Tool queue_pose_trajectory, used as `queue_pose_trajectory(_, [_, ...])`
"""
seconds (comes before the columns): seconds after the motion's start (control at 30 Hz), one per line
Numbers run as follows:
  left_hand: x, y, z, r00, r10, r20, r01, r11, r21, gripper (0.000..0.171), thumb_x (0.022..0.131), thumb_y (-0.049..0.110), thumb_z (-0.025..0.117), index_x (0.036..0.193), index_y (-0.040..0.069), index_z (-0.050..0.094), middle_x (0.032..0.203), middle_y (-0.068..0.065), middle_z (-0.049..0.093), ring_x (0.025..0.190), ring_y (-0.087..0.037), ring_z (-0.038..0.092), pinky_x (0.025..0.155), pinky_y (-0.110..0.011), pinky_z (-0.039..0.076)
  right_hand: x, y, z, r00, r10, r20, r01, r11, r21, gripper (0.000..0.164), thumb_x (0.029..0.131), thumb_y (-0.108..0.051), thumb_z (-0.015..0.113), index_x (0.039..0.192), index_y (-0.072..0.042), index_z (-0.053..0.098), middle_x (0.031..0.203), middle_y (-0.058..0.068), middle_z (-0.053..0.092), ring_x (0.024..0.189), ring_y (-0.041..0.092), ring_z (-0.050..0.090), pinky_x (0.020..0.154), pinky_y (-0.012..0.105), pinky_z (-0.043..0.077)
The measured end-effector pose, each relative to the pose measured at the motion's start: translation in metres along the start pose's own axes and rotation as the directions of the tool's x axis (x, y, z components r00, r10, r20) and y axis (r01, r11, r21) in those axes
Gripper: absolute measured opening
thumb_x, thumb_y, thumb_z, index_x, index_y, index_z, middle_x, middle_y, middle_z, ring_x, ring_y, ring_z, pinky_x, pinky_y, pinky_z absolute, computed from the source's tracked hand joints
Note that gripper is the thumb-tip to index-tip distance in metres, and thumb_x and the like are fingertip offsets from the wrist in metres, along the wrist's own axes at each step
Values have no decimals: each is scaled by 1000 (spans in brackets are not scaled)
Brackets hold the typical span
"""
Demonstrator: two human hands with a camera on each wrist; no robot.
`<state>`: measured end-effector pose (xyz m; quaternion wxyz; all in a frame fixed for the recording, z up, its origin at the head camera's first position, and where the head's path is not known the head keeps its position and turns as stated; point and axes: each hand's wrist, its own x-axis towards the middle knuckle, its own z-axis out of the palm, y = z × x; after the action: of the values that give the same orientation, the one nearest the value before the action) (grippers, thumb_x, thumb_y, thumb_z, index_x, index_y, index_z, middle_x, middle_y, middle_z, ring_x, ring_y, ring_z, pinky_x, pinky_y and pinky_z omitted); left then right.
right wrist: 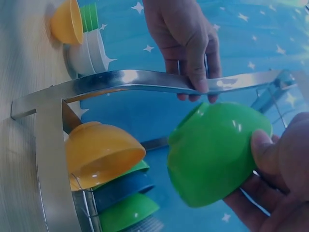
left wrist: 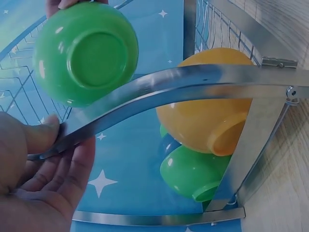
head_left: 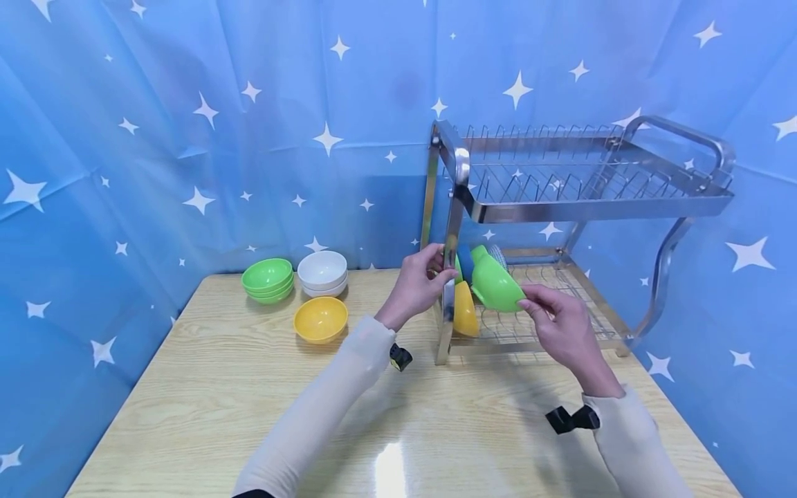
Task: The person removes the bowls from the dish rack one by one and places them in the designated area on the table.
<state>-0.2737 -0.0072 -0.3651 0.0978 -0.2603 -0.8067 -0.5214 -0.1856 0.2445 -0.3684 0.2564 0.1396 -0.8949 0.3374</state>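
My right hand (head_left: 563,328) pinches the rim of a green bowl (head_left: 497,280), thumb on one side and fingers on the other. The bowl is tilted on its side above the lower tier of a metal dish rack (head_left: 598,209). My left hand (head_left: 414,283) grips the rack's left front post, as the left wrist view also shows. Just inside that post a yellow bowl (right wrist: 101,150) stands on edge in the lower tier. Behind it, in the right wrist view, are a dark blue bowl (right wrist: 123,188) and another green bowl (right wrist: 128,212), partly hidden.
Left of the rack, on the wooden table (head_left: 205,387), stand stacked green bowls (head_left: 268,277), stacked white bowls (head_left: 322,271) and a yellow bowl (head_left: 320,319). The rack's upper tier overhangs my right hand's work. A blue star-patterned curtain (head_left: 249,159) hangs behind the table.
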Motion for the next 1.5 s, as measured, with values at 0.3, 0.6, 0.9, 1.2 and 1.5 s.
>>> queue_pose_trajectory(0.3, [-19,0,-21,999,-25,48,26,1000,-7,54,99,25,70,148,16,50,122,-8,66,110,-23,67,92,-38,60,-2,-3,-3,968,-233,-94,236,971,25,25,84,9,77,104,-5,79,94,10,79,86,-9,64,77,4,44])
queue_pose_trajectory(0.6, [-49,13,-47,982,148,119,-157,985,69,56,96,25,74,147,18,52,137,0,59,129,-16,56,108,-41,52,-1,-18,-7,889,-451,-77,457,883,112,36,74,22,76,103,1,78,94,13,78,92,-7,66,80,4,49])
queue_pose_trajectory(0.9, [-77,35,-63,908,382,170,-414,876,246,59,92,25,78,145,13,55,144,-3,56,139,-19,48,117,-39,44,-3,-38,-3,773,-633,25,628,771,103,26,103,-6,53,106,-3,78,97,6,77,86,16,70,81,7,52])
queue_pose_trajectory(1.2, [-97,40,-69,826,488,281,-560,770,308,42,90,14,79,129,9,66,128,-2,64,128,-19,54,110,-30,50,-10,-61,6,684,-717,138,726,686,-33,38,84,14,57,105,-8,80,99,3,78,95,21,74,89,39,62])
queue_pose_trajectory(1.5, [-110,43,-76,772,532,348,-635,678,371,14,91,7,77,104,13,75,102,5,72,98,-8,68,96,-18,55,-9,-67,15,662,-727,182,743,669,-30,39,90,11,50,105,-10,79,101,1,77,97,17,72,91,35,61])
